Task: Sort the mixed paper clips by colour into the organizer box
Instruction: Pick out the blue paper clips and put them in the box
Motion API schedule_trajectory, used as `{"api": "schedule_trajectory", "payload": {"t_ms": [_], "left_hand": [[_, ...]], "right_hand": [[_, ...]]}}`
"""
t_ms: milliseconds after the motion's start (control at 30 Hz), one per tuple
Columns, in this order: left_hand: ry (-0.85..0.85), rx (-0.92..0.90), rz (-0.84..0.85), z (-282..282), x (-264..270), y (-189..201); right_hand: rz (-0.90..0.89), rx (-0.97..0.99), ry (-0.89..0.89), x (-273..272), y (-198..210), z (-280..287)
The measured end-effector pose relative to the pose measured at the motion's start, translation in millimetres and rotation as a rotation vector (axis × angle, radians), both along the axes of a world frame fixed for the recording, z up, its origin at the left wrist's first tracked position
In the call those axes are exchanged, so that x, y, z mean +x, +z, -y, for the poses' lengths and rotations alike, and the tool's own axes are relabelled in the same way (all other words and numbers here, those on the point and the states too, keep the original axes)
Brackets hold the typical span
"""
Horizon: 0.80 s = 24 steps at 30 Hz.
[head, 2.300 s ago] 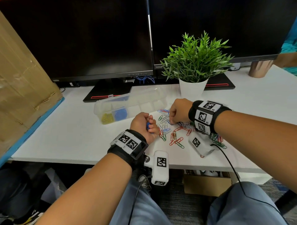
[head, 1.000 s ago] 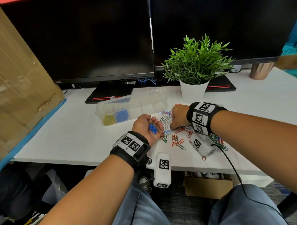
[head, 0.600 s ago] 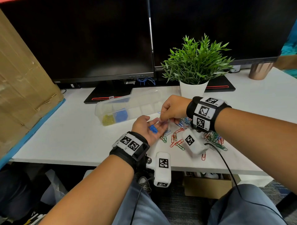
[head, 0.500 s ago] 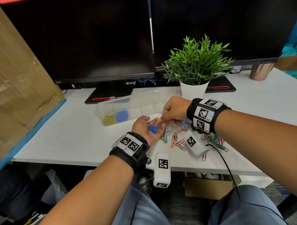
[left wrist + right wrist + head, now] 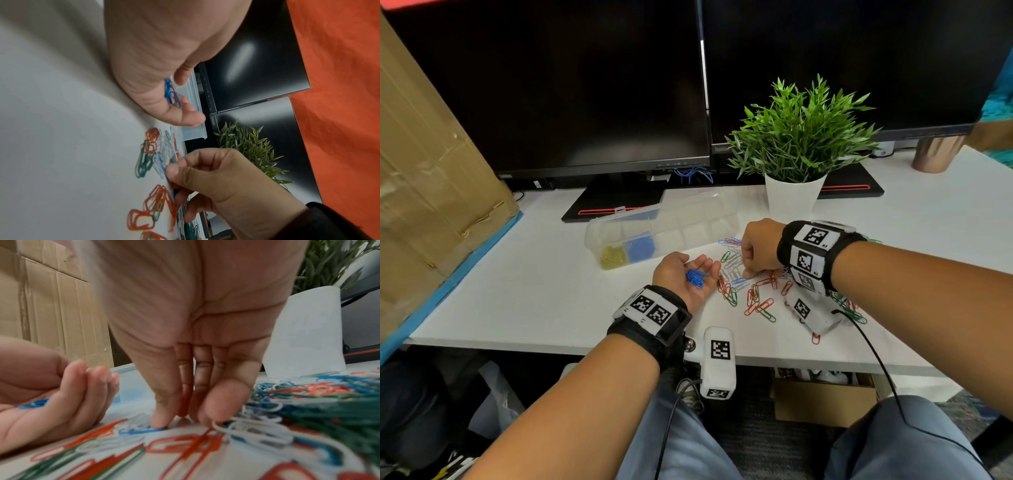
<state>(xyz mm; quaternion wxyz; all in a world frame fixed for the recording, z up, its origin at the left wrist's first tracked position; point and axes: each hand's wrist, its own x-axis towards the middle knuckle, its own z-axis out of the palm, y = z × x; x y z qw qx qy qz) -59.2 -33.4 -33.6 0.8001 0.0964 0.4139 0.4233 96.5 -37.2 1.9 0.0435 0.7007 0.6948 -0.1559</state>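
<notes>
- An office desk: two dark monitors stand side by side at the back of a white desk.
- A small potted plant sits before them.
- Cardboard boxes are stored beneath, on grey carpet.

Worktop: smooth matt white. Organizer box: clear, slightly glossy plastic, lid too. Paper clips: thin wire with smooth coloured coating, red, green, blue, white. Blue clips in left palm: same coated wire. Plant pot: matt white; leaves look plastic. Cardboard far left: rough matt brown, creased. Monitors: glossy black screens. Wrist bands: black fabric, white printed tags.
</notes>
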Motion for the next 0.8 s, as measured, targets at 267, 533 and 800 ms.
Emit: {"api": "schedule_trajectory", "payload": {"t_ms": [267, 533, 800], "left_hand": [[-0.007, -0.001, 0.003, -2, 1, -2], [-0.012, 0.000, -0.011, 1, 2, -1], [-0.017, -0.005, 0.009, 0, 3, -1]], "right_hand": [[-0.049, -0.003, 0.040, 13, -5, -4], [0.025, -0.075, 0.115, 12, -11, -7], [0.048, 0.046, 0.156, 10, -8, -3]]}}
